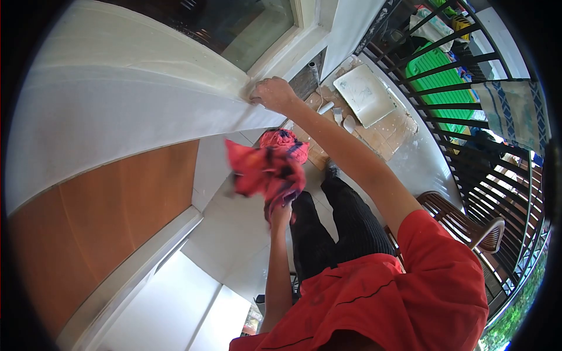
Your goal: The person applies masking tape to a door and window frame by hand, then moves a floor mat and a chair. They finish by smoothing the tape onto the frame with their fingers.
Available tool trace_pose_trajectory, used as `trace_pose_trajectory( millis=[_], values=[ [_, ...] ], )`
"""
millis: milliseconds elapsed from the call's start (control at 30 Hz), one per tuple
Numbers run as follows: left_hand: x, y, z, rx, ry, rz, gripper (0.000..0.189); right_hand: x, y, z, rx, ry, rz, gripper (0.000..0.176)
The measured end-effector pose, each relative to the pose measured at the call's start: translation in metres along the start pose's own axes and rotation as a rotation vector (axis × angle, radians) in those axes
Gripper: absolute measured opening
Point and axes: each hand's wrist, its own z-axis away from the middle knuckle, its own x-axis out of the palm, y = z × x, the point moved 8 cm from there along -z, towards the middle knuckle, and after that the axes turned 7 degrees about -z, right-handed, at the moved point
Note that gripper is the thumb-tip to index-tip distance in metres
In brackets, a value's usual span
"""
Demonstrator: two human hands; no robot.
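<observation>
At far left a brown panel (105, 228) sits under a broad white wall (117, 99) that runs up to a window frame. Just right of the panel, the left hand (279, 214) is raised and closed around a bunched red cloth (266, 169), which hangs in the air below the wall's lower edge and touches nothing else. Above it, the right hand (274, 93) is curled and pressed onto the wall's edge beside the frame; I cannot tell whether anything lies under its fingers. The work looks like rubbing or cleaning that edge, with the cloth held ready. A next move would likely call for bringing the cloth up to the spot under the right hand. Further right, a white board (366, 93) lies on the floor, then a brown chair (468, 228) beside a black railing (462, 76).
</observation>
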Motion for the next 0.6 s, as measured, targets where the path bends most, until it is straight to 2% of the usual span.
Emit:
trace_pose_trajectory(
  millis=[33,67,167,267,333,433,533,600],
  values=[
    [0.009,0.000,0.000,0.040,-0.092,-0.098,0.031,-0.001,-0.002,0.000,-0.037,0.027,0.001,0.012],
    [0.012,0.001,0.003,0.036,-0.089,-0.094,0.031,-0.002,-0.005,0.000,-0.074,0.054,0.001,0.012],
    [0.014,-0.014,0.006,-0.127,0.076,-0.116,0.035,0.002,-0.004,0.000,-0.081,0.003,-0.009,0.011],
    [0.017,-0.036,0.003,-0.088,0.121,-0.158,0.039,-0.007,-0.008,0.005,-0.116,-0.023,-0.044,0.016],
    [0.024,-0.056,-0.007,-0.067,0.126,-0.158,0.041,-0.005,-0.009,0.005,-0.158,-0.018,0.009,0.018],
    [0.036,-0.075,-0.028,-0.158,0.073,-0.162,0.042,0.004,-0.007,-0.001,-0.218,0.007,0.091,0.020],
    [0.034,-0.038,-0.040,-0.168,0.045,-0.154,0.041,0.006,-0.006,-0.003,-0.223,0.036,0.072,0.018],
    [0.041,-0.036,-0.049,-0.157,0.043,-0.118,0.040,0.001,-0.008,0.000,-0.211,0.049,0.023,0.017]
  ],
)
